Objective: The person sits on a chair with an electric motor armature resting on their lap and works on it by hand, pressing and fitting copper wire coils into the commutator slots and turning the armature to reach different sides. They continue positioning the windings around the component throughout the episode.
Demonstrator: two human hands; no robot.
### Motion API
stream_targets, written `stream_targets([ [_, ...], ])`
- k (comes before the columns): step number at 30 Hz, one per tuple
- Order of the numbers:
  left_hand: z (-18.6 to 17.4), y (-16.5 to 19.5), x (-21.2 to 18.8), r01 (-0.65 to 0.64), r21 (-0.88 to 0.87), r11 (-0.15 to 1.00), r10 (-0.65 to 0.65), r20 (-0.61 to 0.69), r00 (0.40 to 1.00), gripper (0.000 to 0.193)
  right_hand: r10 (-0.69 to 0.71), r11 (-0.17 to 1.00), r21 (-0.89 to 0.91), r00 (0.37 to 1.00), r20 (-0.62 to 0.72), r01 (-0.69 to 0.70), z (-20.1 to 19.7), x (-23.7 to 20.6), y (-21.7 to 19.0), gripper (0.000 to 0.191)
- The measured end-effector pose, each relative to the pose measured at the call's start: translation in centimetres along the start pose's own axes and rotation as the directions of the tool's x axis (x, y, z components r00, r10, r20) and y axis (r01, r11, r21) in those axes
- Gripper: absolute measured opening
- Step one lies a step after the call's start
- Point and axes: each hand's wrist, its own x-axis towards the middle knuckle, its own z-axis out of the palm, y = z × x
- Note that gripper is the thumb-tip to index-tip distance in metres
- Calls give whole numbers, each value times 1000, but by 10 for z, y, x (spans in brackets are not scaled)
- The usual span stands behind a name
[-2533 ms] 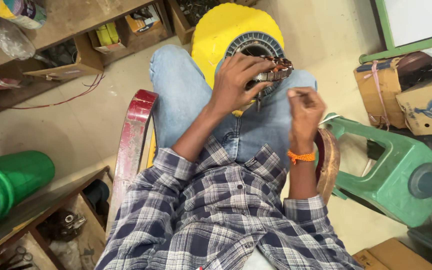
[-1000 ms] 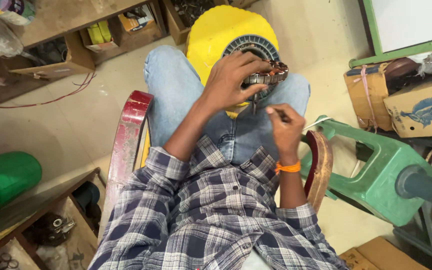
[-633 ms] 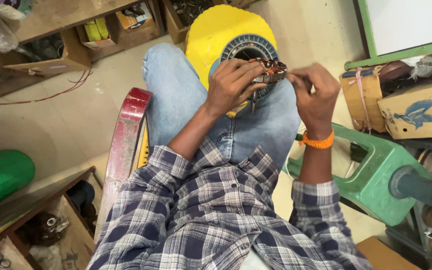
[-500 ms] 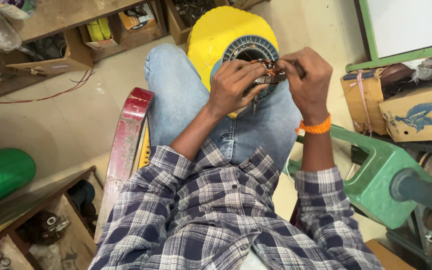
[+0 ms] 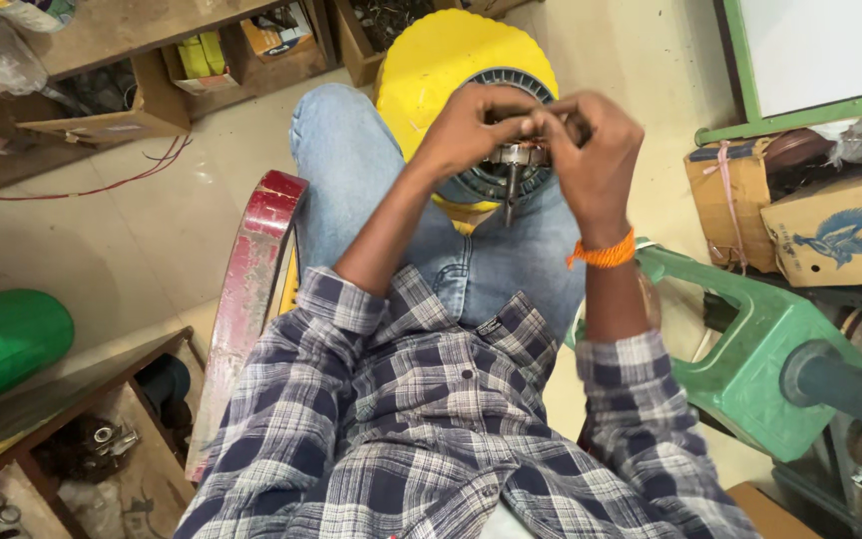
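Observation:
A round grey motor part [image 5: 484,186] with a ribbed rim and a short steel shaft rests on my lap, against a yellow plastic stool [image 5: 429,58]. My left hand [image 5: 471,125] grips its upper edge from the left. My right hand [image 5: 596,150], with an orange thread band on the wrist, meets the left one at the top of the part. Its fingertips are pinched there on something too small to make out. Both hands hide the middle of the part.
I sit in a chair with a red armrest [image 5: 251,269]. A green plastic stool [image 5: 750,359] and cardboard boxes [image 5: 840,235] stand at the right. A green cylinder [image 5: 2,344] lies at the left. Wooden shelves [image 5: 102,110] with boxes and red wire line the back.
My right hand has risen from above my thigh to the top of the motor part and now touches my left hand. The left hand has kept its grip.

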Motion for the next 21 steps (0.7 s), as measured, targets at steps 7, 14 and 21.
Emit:
stream_targets([
  [7, -36, 21, -11, -316, 407, 857, 253, 203, 946, 14, 254, 962, 114, 967, -29, -249, 21, -60, -29, 13],
  [14, -41, 37, -2, -294, 415, 861, 166, 318, 934, 17, 467, 723, 524, 877, 112, -451, 46, -102, 1, 14],
  [21, -38, 44, 1, -277, 423, 862, 145, 319, 937, 18, 556, 320, 807, 788, 264, -496, 59, -133, 20, 10],
])
